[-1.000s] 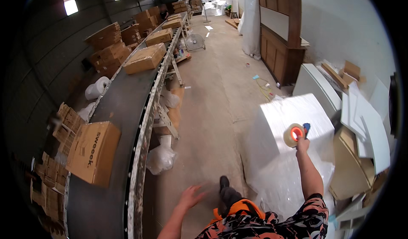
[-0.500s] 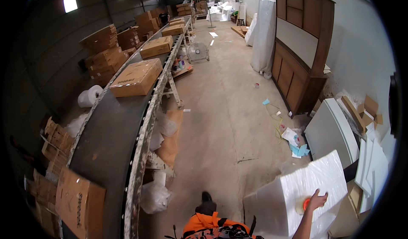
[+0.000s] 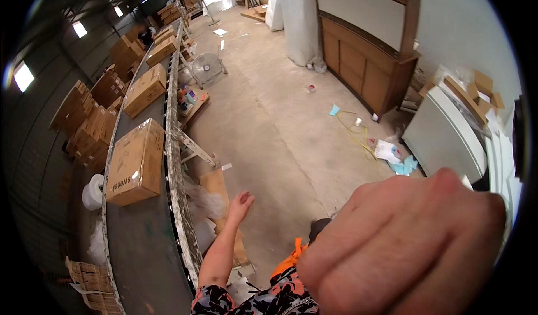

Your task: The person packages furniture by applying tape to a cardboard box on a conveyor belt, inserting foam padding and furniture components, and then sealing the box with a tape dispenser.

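Note:
My right hand [image 3: 403, 242] is very close and fills the lower right, with its back and bent knuckles showing. Its fingers are curled in, and whatever they may hold is hidden. Lower in the middle, my left hand [image 3: 241, 207] hangs in the air beside the conveyor, fingers loosely apart and nothing in them. Nearest to it on the left is the conveyor belt [image 3: 140, 248], which carries a brown taped carton [image 3: 137, 161]. Farther up the belt lies another carton [image 3: 145, 91].
A floor fan [image 3: 207, 68] stands beside the conveyor legs. On the right are a tall brown cabinet [image 3: 364, 52] and a leaning pale panel [image 3: 445, 133]. Paper scraps [image 3: 388, 151] and yellow strapping [image 3: 367, 141] litter the floor. Stacked cartons [image 3: 92, 130] stand beyond the belt.
My right hand has left the white wrapped block and come up close to the view, covering that area. My left hand has come into sight. The view has turned and tilted.

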`<state>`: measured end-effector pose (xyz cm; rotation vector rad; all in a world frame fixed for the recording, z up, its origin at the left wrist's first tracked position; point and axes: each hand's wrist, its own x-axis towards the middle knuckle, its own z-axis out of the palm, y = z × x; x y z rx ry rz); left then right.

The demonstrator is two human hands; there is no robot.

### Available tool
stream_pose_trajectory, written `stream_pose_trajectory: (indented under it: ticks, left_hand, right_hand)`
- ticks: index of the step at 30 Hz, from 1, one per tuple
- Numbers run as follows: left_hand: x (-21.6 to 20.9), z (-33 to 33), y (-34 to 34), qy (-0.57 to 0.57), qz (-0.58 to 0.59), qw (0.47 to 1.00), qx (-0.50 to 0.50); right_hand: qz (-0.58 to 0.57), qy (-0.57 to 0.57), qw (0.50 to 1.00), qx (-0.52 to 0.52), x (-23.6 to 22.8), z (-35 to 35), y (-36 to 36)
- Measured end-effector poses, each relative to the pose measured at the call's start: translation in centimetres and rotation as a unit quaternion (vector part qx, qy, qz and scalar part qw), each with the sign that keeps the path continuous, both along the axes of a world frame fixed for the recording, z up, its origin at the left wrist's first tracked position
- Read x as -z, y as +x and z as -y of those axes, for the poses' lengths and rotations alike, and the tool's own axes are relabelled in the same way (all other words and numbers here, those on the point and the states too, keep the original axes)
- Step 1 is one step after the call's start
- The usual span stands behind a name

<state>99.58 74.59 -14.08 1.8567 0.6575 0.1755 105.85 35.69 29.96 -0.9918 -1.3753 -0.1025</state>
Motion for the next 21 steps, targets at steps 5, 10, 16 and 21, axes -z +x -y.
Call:
stream_pose_trajectory:
  ticks: [5, 10, 16, 21]
  left_hand:
    - [-7.1, -5.5, 9.1, 0.196, 0.029, 0.975, 0.098]
    - [9.0, -16.3, -2.1, -0.021, -0.281, 0.949, -0.143]
    - [13.3, -15.2, -6.3, -0.195, -0.430, 0.836, -0.278]
    - [13.9, -23.4, 3.7, -0.219, -0.420, 0.835, -0.278]
  right_hand:
    - [-0.047, 0.050, 0.996, 0.055, 4.2, -7.9, 11.2]
    - [-0.094, 0.076, 0.992, 0.032, 4.3, -18.5, 22.9]
    - [-0.056, 0.033, 0.997, -0.047, 2.6, -31.4, 37.0]
    - [0.032, 0.019, 0.985, -0.168, 0.2, -42.5, 47.7]
